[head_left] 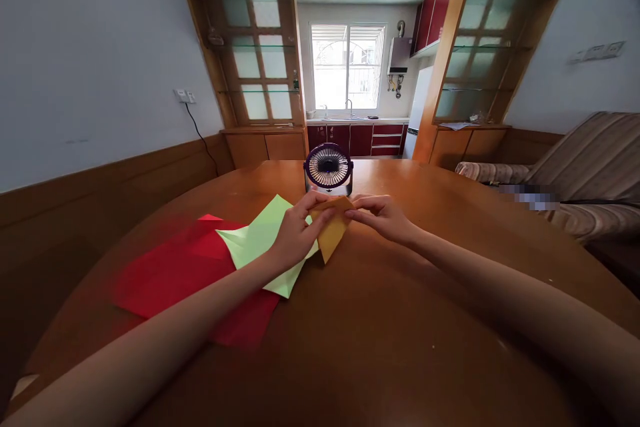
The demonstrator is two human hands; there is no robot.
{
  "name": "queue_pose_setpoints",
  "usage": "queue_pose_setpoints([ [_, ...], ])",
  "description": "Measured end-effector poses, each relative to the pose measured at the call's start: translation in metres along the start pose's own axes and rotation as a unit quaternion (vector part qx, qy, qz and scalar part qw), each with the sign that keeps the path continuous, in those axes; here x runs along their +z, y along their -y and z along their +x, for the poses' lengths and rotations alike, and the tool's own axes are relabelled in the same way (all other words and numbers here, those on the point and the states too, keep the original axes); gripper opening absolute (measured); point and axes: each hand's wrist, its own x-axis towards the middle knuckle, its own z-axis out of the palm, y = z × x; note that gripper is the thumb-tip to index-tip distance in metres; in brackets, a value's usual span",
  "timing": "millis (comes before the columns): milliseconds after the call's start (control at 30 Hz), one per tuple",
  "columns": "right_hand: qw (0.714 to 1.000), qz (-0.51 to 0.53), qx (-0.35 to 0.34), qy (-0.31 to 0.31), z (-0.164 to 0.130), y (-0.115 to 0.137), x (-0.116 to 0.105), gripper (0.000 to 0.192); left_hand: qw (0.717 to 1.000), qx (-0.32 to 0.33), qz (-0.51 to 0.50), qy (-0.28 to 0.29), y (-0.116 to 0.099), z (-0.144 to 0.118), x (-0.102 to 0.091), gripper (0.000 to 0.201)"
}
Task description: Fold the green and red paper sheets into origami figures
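Note:
A folded piece of yellow-orange paper (pixel 332 235) is held up above the table, its pointed end hanging down toward me. My left hand (pixel 299 230) pinches its upper left part between thumb and fingers. At the upper right edge, my right hand (pixel 384 217) pinches the same paper with thumb and forefinger. Under and beside my left hand lies a creased light green sheet (pixel 260 233), partly hidden by that hand and forearm. Red paper (pixel 185 267) lies beneath the green sheet, with my left forearm crossing over it.
A small dark purple fan (pixel 329 167) stands on the round wooden table (pixel 400 347) just beyond my hands. To the right, a striped armchair (pixel 580 160) is close to the table's edge. A black cord (pixel 200 137) hangs from a wall socket at the left.

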Motion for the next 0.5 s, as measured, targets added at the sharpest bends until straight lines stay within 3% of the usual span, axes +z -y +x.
queue_pose_setpoints([
  [167,0.987,0.104,0.118,-0.02,-0.001,0.008,0.008,0.029,0.979,-0.141,-0.145,-0.041,0.002,0.003,0.006,0.026],
  [333,0.973,0.128,0.189,-0.018,-0.001,0.006,0.011,0.038,0.935,-0.288,-0.207,0.03,0.003,0.004,0.006,0.029],
  [500,0.963,0.151,0.225,0.009,-0.001,-0.002,0.013,0.036,0.92,-0.315,-0.232,0.009,0.004,0.002,0.007,0.028],
])
